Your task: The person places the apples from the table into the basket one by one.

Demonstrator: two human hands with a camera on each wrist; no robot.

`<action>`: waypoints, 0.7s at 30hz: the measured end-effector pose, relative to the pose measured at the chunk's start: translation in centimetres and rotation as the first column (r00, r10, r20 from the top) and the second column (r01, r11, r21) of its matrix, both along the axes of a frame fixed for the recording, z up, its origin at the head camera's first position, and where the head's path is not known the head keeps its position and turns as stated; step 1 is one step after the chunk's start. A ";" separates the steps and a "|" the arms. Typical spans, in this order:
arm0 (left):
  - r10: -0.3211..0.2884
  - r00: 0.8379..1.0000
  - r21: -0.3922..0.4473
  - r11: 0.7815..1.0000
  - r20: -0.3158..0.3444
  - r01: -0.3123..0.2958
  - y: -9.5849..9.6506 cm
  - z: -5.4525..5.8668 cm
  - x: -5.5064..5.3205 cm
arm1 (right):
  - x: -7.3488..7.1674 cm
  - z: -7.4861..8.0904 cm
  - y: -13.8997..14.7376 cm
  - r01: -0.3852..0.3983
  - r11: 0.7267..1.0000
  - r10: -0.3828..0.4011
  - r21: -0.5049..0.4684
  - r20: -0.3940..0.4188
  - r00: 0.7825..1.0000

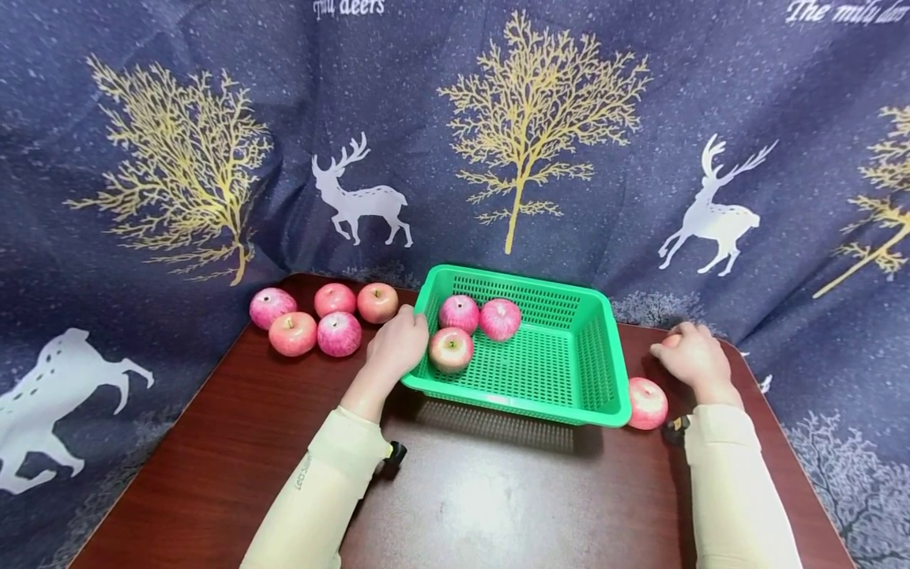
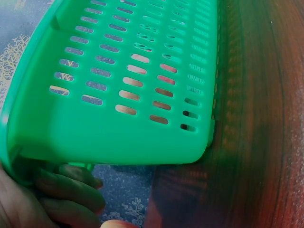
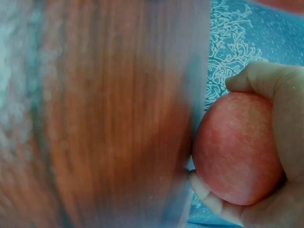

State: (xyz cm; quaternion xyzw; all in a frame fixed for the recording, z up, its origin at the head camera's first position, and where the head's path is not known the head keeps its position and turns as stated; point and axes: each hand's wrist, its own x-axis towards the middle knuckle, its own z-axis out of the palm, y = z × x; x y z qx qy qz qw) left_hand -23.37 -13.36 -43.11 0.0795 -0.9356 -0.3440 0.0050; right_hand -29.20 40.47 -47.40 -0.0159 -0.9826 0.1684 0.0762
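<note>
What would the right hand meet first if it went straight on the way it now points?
Beyond the apple it grips, the right hand would probably meet the blue cloth past the far edge of the table; nothing else shows in that line, though the head view leaves the depth unclear.

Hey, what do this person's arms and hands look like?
The left sleeve and right sleeve are pale cream; small dark lettering runs along the left one. A small black device shows at each wrist. The left hand and right hand are bare.
</note>
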 end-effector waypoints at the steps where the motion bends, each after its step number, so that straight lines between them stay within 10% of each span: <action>1: 0.000 1.000 0.000 1.000 0.001 0.000 0.0 0.0 0.0 | 0.1 -0.1 0.1 0.003 1.000 -0.003 -0.015 -0.016 1.000; 21: -0.001 1.000 0.002 1.000 0.018 0.001 0.1 0.1 -0.1 | 2.0 0.3 -0.6 0.196 0.877 -0.279 -0.439 -0.131 0.951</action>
